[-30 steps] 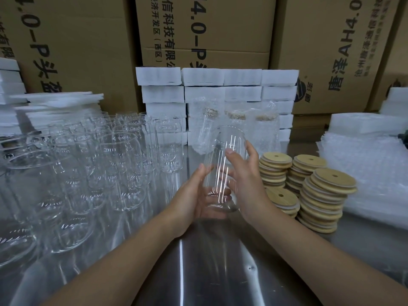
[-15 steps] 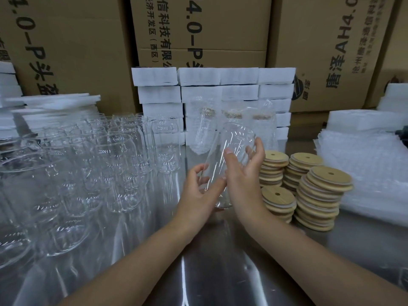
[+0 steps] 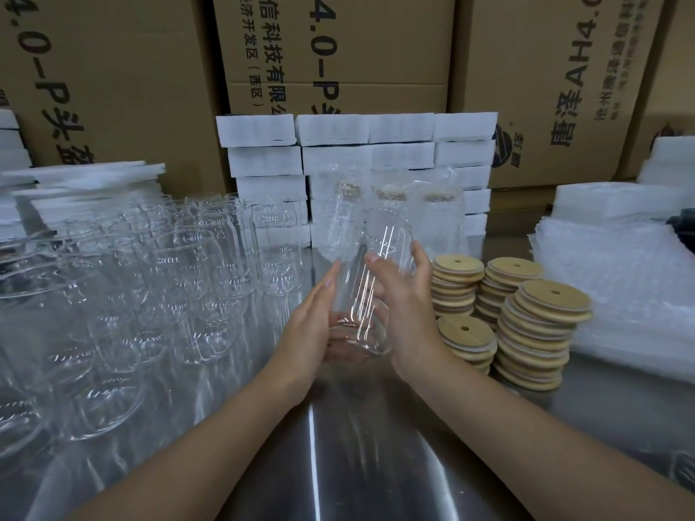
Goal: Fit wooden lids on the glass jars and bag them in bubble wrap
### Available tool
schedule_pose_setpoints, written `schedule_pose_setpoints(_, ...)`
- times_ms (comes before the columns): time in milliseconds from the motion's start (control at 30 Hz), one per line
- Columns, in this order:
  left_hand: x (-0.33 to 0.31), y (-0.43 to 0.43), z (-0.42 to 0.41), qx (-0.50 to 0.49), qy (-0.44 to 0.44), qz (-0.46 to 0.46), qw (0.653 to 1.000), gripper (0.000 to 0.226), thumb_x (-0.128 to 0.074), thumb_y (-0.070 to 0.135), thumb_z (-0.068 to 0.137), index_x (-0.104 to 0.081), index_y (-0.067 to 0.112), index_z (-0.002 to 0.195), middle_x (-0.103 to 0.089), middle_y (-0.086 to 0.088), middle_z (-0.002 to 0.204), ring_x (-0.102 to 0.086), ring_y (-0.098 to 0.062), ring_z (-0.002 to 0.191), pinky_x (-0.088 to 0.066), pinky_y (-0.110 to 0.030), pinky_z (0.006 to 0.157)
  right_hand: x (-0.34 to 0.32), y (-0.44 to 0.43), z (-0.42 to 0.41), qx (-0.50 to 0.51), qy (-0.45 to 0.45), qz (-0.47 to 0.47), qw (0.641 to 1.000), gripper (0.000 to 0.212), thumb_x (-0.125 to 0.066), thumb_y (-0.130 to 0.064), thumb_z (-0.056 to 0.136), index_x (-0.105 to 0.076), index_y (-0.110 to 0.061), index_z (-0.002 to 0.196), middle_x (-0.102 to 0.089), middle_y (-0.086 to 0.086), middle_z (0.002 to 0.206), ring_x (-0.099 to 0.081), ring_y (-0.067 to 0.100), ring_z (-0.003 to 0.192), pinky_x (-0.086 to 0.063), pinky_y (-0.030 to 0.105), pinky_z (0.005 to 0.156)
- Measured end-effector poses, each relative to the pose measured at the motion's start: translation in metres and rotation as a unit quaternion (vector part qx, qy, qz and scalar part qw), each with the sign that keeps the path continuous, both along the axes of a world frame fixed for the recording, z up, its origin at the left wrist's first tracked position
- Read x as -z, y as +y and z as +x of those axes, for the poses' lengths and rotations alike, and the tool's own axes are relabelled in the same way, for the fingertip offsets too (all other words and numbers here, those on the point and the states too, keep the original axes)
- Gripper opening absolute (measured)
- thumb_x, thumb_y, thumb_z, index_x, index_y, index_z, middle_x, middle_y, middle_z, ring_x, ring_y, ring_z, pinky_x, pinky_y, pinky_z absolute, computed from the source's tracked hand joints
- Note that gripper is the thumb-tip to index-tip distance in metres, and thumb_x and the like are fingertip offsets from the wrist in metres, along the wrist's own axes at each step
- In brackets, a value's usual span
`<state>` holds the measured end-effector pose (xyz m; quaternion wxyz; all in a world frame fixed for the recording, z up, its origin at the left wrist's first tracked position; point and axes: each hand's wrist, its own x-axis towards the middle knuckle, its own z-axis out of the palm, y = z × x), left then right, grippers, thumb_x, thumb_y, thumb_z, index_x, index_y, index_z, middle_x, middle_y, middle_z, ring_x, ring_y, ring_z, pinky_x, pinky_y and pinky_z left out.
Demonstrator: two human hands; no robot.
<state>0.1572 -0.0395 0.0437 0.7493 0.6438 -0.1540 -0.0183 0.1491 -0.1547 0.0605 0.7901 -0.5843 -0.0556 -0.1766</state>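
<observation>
Tilted glass jar (image 3: 380,253) is gripped by right hand (image 3: 410,317), fingers curled round it; left hand (image 3: 305,329) is laid against it, fingers straight. Wooden lids (image 3: 541,325) are stacked just beside.

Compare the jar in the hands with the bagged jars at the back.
The held jar is bare glass; the bagged jars sit in bubble wrap. The held jar has no lid; the bagged jars carry wooden lids. The held jar tilts between the left hand and right hand; the bagged jars stand upright. All are clear glass.

Head-worn camera looks forward and down, close over the table (image 3: 338,464).
</observation>
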Motion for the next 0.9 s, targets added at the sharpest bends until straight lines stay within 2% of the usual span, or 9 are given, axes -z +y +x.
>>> schedule_pose_setpoints(100, 0.000, 0.000, 0.003, 0.029, 0.036, -0.016, 0.999, 0.057, -0.043, 0.068, 0.072, -0.049, 0.056, 0.128, -0.072, -0.015, 0.080, -0.070, -0.027, 0.064, -0.055, -0.031, 0.052, -0.002, 0.001, 0.000, -0.028, 0.020, 0.032, 0.999, 0.086, -0.074, -0.042, 0.073, -0.020, -0.053, 0.139, -0.046, -0.003, 0.139, -0.057, 0.015, 0.108, -0.048, 0.025, 0.069)
schedule_pose_setpoints(200, -0.002, 0.003, 0.005, 0.057, 0.044, -0.010, 0.997, 0.060, -0.042, 0.071, 0.066, -0.047, 0.058, 0.124, -0.072, -0.014, 0.077, -0.068, -0.026, 0.060, -0.055, -0.029, 0.052, -0.004, 0.003, -0.001, -0.039, 0.033, 0.055, 0.997, 0.089, -0.074, -0.043, 0.065, -0.021, -0.055, 0.136, -0.050, 0.001, 0.136, -0.061, 0.018, 0.106, -0.056, 0.040, 0.078)
schedule_pose_setpoints(300, -0.002, 0.005, 0.004, 0.081, 0.053, -0.007, 0.995, 0.057, -0.040, 0.070, 0.069, -0.048, 0.056, 0.123, -0.073, -0.014, 0.082, -0.069, -0.025, 0.063, -0.056, -0.029, 0.054, -0.004, 0.002, -0.001, -0.028, 0.034, 0.062, 0.997, 0.082, -0.073, -0.035, 0.080, -0.019, -0.050, 0.140, -0.048, 0.005, 0.139, -0.059, 0.020, 0.111, -0.050, 0.049, 0.095)
schedule_pose_setpoints(467, 0.001, 0.003, 0.002, 0.101, 0.064, -0.023, 0.993, 0.053, -0.045, 0.069, 0.066, -0.055, 0.046, 0.112, -0.073, -0.001, 0.071, -0.069, -0.020, 0.062, -0.060, -0.032, 0.062, -0.006, 0.002, -0.005, 0.010, -0.008, -0.015, 1.000, 0.083, -0.069, -0.033, 0.084, -0.013, -0.043, 0.145, -0.037, -0.005, 0.139, -0.050, -0.001, 0.099, -0.046, 0.019, 0.070)
schedule_pose_setpoints(533, 0.001, 0.001, 0.001, 0.109, 0.064, -0.033, 0.991, 0.064, -0.061, 0.069, 0.062, -0.058, 0.038, 0.118, -0.073, -0.003, 0.081, -0.069, -0.020, 0.067, -0.061, -0.038, 0.067, -0.006, 0.004, -0.008, 0.027, -0.032, -0.055, 0.998, 0.086, -0.070, -0.028, 0.084, -0.013, -0.039, 0.147, -0.035, -0.006, 0.137, -0.049, -0.003, 0.099, -0.051, 0.017, 0.064)
schedule_pose_setpoints(633, 0.003, 0.001, -0.002, 0.109, 0.055, -0.028, 0.992, 0.076, -0.068, 0.065, 0.066, -0.058, 0.018, 0.125, -0.073, -0.006, 0.104, -0.071, -0.020, 0.080, -0.060, -0.038, 0.068, -0.006, 0.007, -0.010, 0.059, -0.053, -0.124, 0.989, 0.086, -0.071, -0.026, 0.084, -0.014, -0.036, 0.148, -0.033, -0.007, 0.139, -0.047, 0.009, 0.119, -0.051, 0.027, 0.088)
schedule_pose_setpoints(767, 0.004, 0.002, -0.003, 0.072, 0.062, -0.055, 0.994, 0.071, -0.072, 0.042, 0.073, -0.050, 0.017, 0.135, -0.072, -0.004, 0.108, -0.070, -0.019, 0.091, -0.057, -0.033, 0.063, -0.014, 0.005, -0.014, 0.037, -0.066, -0.178, 0.981, 0.068, -0.063, -0.037, 0.088, -0.026, -0.036, 0.145, -0.039, -0.006, 0.143, -0.044, 0.010, 0.128, -0.045, 0.031, 0.102)
schedule_pose_setpoints(833, 0.003, 0.001, -0.003, 0.050, 0.072, -0.069, 0.994, 0.076, -0.084, 0.035, 0.067, -0.051, 0.024, 0.134, -0.068, -0.006, 0.118, -0.070, -0.016, 0.099, -0.058, -0.033, 0.064, -0.024, -0.005, -0.013, 0.076, -0.098, -0.250, 0.960, 0.048, -0.051, -0.043, 0.094, -0.041, -0.031, 0.140, -0.046, -0.009, 0.137, -0.044, 0.005, 0.126, -0.039, 0.025, 0.104)
schedule_pose_setpoints(900, 0.003, 0.001, -0.004, 0.033, 0.073, -0.078, 0.994, 0.080, -0.082, 0.040, 0.054, -0.054, 0.029, 0.128, -0.067, -0.004, 0.120, -0.070, -0.011, 0.097, -0.058, -0.033, 0.064, -0.033, -0.024, -0.008, 0.182, -0.128, -0.360, 0.906, 0.037, -0.044, -0.043, 0.098, -0.056, -0.025, 0.128, -0.054, -0.009, 0.128, -0.044, 0.011, 0.124, -0.036, 0.031, 0.105)
